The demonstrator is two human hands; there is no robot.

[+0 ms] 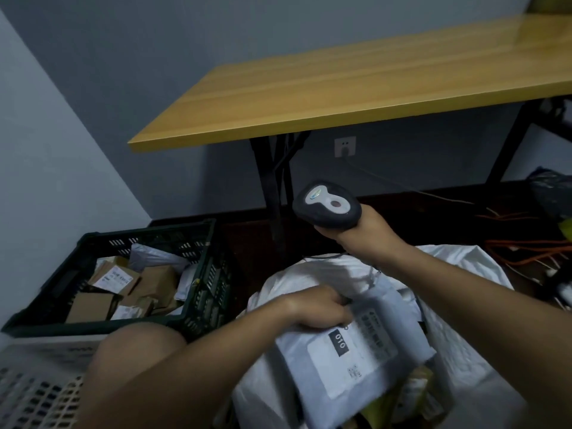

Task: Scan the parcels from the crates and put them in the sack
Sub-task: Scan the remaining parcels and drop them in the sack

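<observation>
Left hand (315, 308) pinching one grey plastic mailer parcel (349, 351), long axis running near-to-far over white woven sack (464, 351). Right hand (368, 230) gripping one black handheld scanner (326, 205), head aimed leftward. Two crates: dark green plastic crate (201, 289), pale lattice crate (37, 388).

The white label (349, 354) on the grey mailer parcel (346, 376) carries a black patch reading "010". Remaining print on it, and on crate parcel labels (113, 278), is illegible.

Room dimly lit. Grey-blue walls (93, 72) meet in 1 corner at 9 o'clock. Wooden table (356, 88) with black legs (275, 187) spans 12 to 2 o'clock. White wall socket (345, 147) beneath it. Dark floor (247, 243); orange cables (526, 246) at 3 o'clock.
</observation>
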